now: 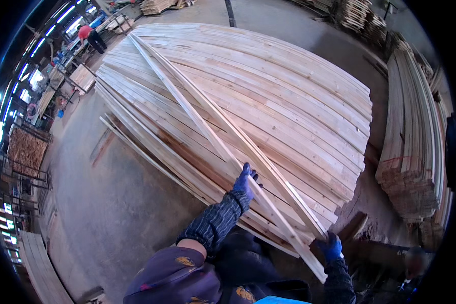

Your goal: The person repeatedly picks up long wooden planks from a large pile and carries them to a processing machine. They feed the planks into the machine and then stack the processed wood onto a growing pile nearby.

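Observation:
Two long narrow wooden slats [207, 121] lie diagonally across a big stack of pale planks [289, 96]. My left hand [245, 180], in a blue glove, rests on the nearer slat partway along its length. My right hand [332, 246], also in a blue glove, grips the near end of the slats at the stack's front corner. Both forearms wear dark patterned sleeves.
A second tall stack of boards [413, 142] stands to the right. More lumber piles [359, 15] sit at the back. A person in a red top [88, 35] works by benches at the far left. Bare concrete floor [121, 202] spreads to my left.

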`<action>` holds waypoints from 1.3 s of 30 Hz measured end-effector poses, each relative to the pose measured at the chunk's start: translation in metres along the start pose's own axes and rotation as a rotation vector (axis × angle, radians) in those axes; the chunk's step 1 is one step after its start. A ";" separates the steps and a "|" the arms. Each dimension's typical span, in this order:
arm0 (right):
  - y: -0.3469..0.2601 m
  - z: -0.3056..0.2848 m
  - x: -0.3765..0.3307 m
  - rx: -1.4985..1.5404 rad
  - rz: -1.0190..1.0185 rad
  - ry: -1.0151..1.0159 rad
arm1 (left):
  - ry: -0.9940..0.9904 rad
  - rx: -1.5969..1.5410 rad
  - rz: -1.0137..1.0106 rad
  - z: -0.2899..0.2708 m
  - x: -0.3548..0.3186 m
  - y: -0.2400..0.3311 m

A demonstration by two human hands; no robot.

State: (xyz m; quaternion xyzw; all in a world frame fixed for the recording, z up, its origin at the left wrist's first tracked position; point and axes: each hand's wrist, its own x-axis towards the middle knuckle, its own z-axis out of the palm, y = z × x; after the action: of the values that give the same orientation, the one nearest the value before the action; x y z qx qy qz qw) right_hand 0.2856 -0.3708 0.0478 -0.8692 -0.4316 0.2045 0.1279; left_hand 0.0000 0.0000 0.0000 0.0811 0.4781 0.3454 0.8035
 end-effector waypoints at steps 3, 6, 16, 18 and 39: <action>-0.016 -0.022 -0.005 0.173 -0.092 -0.068 | 0.076 -0.244 -0.021 -0.037 0.077 -0.035; -0.007 0.024 -0.017 0.558 0.144 -0.182 | 0.210 0.179 0.021 0.040 0.021 -0.004; -0.174 0.063 0.097 0.072 -0.412 -0.122 | 0.019 0.077 0.161 -0.036 0.119 -0.056; -0.248 0.081 0.121 -0.064 -0.204 -0.185 | 0.019 0.185 0.063 -0.033 0.101 -0.037; 0.015 -0.114 -0.194 -0.282 0.151 0.259 | -1.030 2.323 1.592 0.045 0.065 0.306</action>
State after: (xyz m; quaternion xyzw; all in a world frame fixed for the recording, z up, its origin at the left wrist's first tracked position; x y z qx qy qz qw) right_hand 0.2438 -0.5409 0.1896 -0.9274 -0.3697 0.0372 0.0436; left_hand -0.0893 0.2787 0.1184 0.9981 -0.0175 0.0529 -0.0246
